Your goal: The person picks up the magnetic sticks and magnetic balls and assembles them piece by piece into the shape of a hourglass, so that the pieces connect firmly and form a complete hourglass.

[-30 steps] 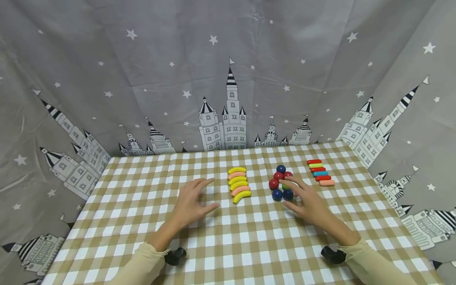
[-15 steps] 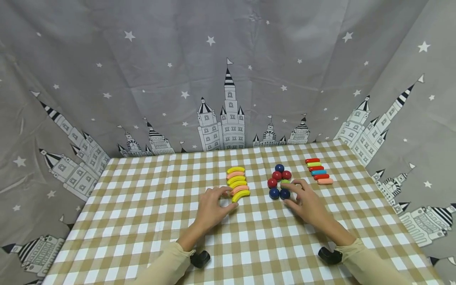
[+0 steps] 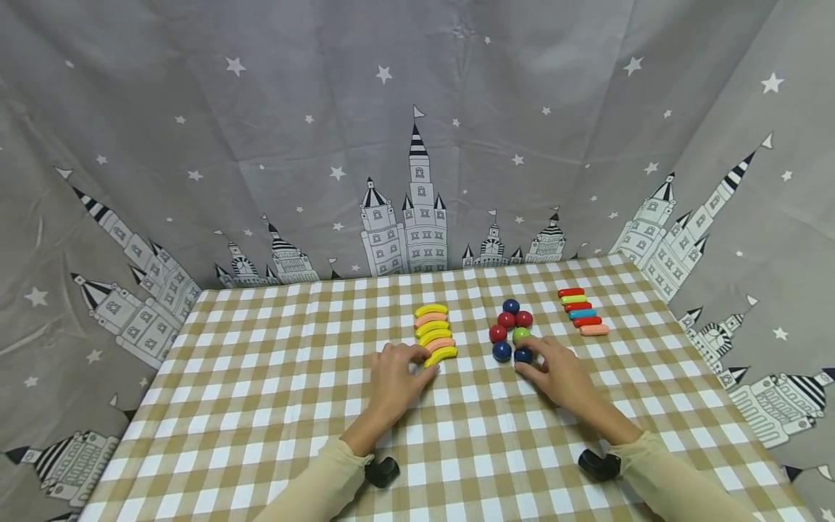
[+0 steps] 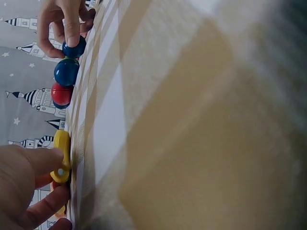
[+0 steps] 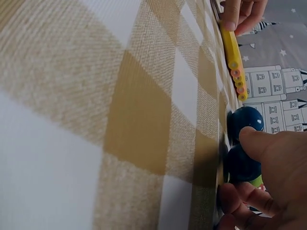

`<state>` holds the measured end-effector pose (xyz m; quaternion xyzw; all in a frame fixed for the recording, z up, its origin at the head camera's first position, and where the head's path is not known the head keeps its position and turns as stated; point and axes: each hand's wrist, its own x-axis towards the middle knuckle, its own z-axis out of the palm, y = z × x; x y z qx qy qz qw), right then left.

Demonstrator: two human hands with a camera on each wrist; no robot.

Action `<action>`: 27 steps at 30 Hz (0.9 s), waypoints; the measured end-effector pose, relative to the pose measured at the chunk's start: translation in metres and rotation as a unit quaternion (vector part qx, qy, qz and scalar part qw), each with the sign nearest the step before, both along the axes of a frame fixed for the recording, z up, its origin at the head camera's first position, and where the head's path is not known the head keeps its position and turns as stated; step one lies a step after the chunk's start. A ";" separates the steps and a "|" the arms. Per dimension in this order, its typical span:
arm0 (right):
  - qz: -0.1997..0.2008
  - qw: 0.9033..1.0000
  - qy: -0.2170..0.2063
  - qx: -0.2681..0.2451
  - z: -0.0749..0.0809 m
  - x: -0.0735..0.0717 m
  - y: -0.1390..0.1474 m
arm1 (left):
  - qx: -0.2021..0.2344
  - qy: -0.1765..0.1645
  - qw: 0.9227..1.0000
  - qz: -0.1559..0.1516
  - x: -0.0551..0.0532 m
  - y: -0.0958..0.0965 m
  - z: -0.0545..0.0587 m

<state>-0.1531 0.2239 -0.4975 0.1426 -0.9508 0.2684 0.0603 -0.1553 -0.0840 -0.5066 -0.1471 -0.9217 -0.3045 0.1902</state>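
In the head view my left hand [image 3: 394, 380] pinches the left end of the nearest yellow toy banana [image 3: 445, 354], the front piece of a column of yellow and peach ones. The left wrist view shows the thumb [image 4: 45, 160] on this yellow piece, with fingers curled below. My right hand [image 3: 557, 371] holds the front right dark blue ball [image 3: 523, 356] between thumb and fingers. In the right wrist view the thumb [image 5: 254, 143] lies against a blue ball [image 5: 243, 163]. Another dark blue ball [image 3: 501, 351] sits just left of it, and a green ball [image 3: 521, 334] is behind.
Red balls [image 3: 506, 320] and a further blue ball [image 3: 511, 307] complete the cluster. Several coloured sticks [image 3: 583, 313] lie in a row at the back right. A checked cloth [image 3: 261, 391] covers the table, with a grey castle-print curtain [image 3: 293, 94] behind it.
My left hand has moved right to the nearest yellow toy banana and its fingers have closed on it. My right hand has drawn back slightly and closed on the front right blue ball.
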 end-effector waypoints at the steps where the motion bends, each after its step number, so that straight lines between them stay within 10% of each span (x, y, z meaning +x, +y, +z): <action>1: -0.001 1.000 -0.001 0.000 0.000 0.000 0.000 | -0.001 0.001 1.000 0.002 0.000 0.001 0.000; 14: 0.022 0.998 -0.046 -0.049 0.003 0.001 0.010 | -0.006 -0.057 0.998 0.001 0.012 -0.020 0.011; 27: 0.067 0.993 -0.038 -0.089 0.003 0.008 0.013 | -0.018 -0.099 0.989 -0.104 0.005 -0.018 0.018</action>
